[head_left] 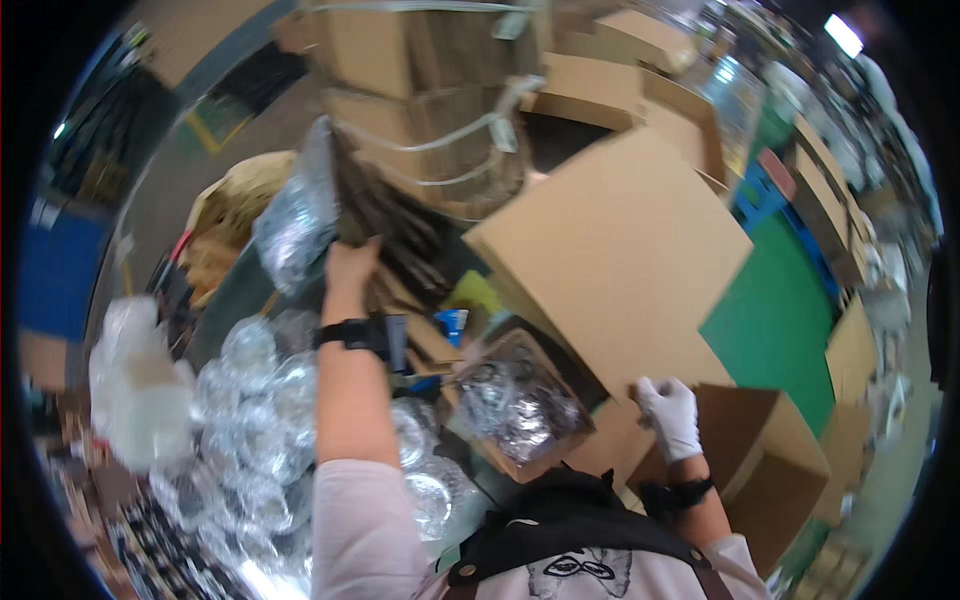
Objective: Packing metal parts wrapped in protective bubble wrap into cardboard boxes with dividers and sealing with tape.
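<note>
My left hand (pixel 352 268), bare, reaches forward with its fingers against the edge of some dark brown flat pieces (pixel 395 225), perhaps cardboard. A clear crinkled plastic bag (pixel 298 215) is right beside it; blur hides what the fingers grip, if anything. My right hand (pixel 668 412) wears a white glove. Its fingers are curled at the near corner of a large tan cardboard box (pixel 620 250), closed on its edge. Between my arms, an open carton (pixel 520 462) holds items in clear and silvery plastic wrap (pixel 535 420).
Many clear-wrapped round items (pixel 255 400) pile up at the left, next to white foam wrap (pixel 140 390). Strapped cardboard stacks (pixel 420 110) stand ahead. An open carton (pixel 760 460) sits by my right arm. Green flooring (pixel 775 310) and a blue frame (pixel 765 195) lie to the right.
</note>
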Tool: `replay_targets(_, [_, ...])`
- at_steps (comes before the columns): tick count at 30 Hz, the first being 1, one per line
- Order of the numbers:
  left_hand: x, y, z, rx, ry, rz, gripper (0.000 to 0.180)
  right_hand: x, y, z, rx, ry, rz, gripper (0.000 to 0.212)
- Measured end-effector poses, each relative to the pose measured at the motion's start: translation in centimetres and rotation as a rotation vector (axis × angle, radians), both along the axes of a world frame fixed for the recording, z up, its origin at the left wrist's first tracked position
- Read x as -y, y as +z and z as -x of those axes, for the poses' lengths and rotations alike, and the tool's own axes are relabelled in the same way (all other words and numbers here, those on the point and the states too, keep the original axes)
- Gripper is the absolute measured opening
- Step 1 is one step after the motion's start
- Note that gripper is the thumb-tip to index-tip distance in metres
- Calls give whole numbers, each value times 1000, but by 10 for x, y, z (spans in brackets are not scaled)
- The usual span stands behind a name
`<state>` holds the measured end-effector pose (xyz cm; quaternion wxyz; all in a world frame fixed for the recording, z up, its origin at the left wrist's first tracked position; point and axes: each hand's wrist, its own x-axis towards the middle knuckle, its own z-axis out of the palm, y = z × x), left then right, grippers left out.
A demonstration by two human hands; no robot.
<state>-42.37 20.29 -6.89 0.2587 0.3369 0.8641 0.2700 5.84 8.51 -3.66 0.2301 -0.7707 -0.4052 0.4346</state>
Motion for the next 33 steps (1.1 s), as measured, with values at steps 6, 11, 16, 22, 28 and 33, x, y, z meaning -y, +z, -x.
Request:
replay_targets(6, [45, -12, 42, 178, 107, -402, 43, -1, -31, -3, 165, -1, -230, 44])
replay_targets(11, [114, 112, -29, 111, 29, -846, 41, -2, 17, 35, 882, 761, -606, 84])
replay_targets(16, [192, 182, -59, 278, 229, -1036, 41, -15, -8, 43, 997, 883, -581, 64])
replay_targets(22, [245, 196, -108, 274, 370, -1124, 42, -14, 60, 13, 864, 909, -740, 37])
replay_targets(28, [284, 152, -135, -187, 163, -1013, 50, 71, 201, -165, 188, -365, -1103, 36])
replay_targets(33, [318, 130, -159, -286, -86, -928, 47, 273, 256, -326, 236, -607, -1138, 42])
